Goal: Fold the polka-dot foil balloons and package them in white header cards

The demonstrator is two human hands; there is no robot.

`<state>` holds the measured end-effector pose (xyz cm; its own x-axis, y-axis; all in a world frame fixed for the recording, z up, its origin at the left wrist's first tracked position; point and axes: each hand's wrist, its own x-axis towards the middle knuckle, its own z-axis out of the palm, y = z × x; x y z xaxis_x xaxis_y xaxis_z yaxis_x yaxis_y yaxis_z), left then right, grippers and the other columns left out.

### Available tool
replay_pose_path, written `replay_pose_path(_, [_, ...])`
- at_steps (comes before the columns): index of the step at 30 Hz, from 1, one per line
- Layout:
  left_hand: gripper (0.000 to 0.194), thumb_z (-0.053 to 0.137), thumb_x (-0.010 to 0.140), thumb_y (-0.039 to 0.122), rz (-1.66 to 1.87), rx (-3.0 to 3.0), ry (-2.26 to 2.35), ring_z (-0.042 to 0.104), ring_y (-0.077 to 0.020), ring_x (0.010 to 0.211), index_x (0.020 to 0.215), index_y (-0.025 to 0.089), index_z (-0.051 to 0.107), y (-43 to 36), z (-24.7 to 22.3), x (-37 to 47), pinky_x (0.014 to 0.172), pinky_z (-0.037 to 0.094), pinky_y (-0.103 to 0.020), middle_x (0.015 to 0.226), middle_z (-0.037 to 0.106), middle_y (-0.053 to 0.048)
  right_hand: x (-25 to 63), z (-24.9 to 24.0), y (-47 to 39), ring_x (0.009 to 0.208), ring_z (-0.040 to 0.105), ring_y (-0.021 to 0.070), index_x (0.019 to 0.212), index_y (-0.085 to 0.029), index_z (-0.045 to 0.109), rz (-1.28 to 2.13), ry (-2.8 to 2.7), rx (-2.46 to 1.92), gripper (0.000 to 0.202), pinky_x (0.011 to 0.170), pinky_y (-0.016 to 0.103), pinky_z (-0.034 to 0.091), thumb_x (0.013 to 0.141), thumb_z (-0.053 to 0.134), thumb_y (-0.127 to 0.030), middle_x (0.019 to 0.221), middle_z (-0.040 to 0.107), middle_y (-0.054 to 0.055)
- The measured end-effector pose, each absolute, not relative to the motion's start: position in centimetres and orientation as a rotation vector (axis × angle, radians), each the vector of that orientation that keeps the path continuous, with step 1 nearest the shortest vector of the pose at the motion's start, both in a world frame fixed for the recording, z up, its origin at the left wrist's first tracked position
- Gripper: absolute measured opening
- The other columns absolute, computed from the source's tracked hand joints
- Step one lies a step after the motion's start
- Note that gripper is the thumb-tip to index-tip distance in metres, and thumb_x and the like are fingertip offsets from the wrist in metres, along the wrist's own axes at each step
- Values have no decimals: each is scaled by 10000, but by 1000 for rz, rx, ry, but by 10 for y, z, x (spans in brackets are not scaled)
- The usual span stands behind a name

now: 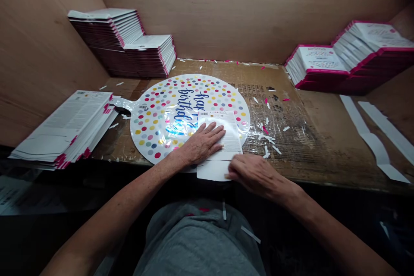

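Left hand: flat and wide, palm down, fingers spread over a white, rectangular paper packet with fine print and a small barcode. Right hand: narrow, curled, thumb and fingers closed at the right edge of the packet's plain white flap, on the side nearest me.

Packet lies directly in front of me, on the lower right part of a flat, round, shiny foil balloon, white with many-coloured dots. Blue metallic script runs sideways across the balloon; "birthday" is readable, the other word partly covered by the packet. The balloon's neck points left, toward a near pile of white printed packets with pink edges; whether the two touch, I cannot tell.

Under everything, a brown cardboard work surface, glossy in places. Small white and pink paper scraps lie scattered right of the balloon, more along the foot of the brown back panel.

Back left: a stepped stack of white packets with pink edges. Back right: another stepped stack, white with pink borders. Far right, two long white paper strips. Two thin white slips show over my grey clothing.
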<state>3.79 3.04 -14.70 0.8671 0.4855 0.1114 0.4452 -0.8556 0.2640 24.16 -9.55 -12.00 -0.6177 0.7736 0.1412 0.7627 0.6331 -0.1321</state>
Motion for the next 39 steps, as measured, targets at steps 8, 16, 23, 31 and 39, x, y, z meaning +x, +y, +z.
replay_pose_path(8, [382, 502, 978, 376, 634, 2690, 696, 382, -297, 1427, 1253, 120, 570, 23, -143, 32, 1146, 352, -492, 1446, 504, -206, 255, -136, -129, 1221, 571, 288, 1274, -155, 606, -207, -2400, -1228, 413, 990, 438, 487, 931, 617, -386, 1302, 630, 182])
replay_pose_path(16, [571, 741, 722, 619, 700, 2578, 555, 450, -352, 1376, 1045, 152, 688, -32, -140, -12, 1136, 391, -513, 1371, 577, -214, 241, -159, -116, 1219, 576, 260, 1178, -170, 679, -224, -2316, -1129, 271, 998, 426, 490, 955, 590, -295, 1247, 683, 138])
replay_pose_path(23, [317, 620, 912, 376, 824, 2404, 1214, 570, -324, 1252, 669, 176, 657, -35, -143, 11, 1029, 486, -486, 1189, 688, -133, 222, -144, -95, 842, 661, 194, 846, -193, 691, 180, -1883, -1504, 200, 764, 332, 545, 963, 567, -297, 865, 711, 71])
replay_pose_path(31, [470, 626, 862, 556, 929, 2273, 1539, 529, -365, 1277, 1115, 163, 584, -41, -151, 29, 1056, 428, -535, 1362, 566, -216, 232, -153, -120, 1138, 617, 264, 1299, -185, 594, -256, -2255, -1276, 372, 959, 430, 488, 939, 617, -276, 1240, 686, 134])
replay_pose_path(39, [558, 755, 720, 567, 979, 975, 1185, 721, -233, 793, 1078, 155, 635, -42, -110, 22, 685, 596, -317, 986, 739, -113, 211, -135, -79, 1022, 669, 219, 1235, -242, 650, -255, -1969, -1183, 322, 894, 380, 516, 937, 581, -140, 1103, 747, 73])
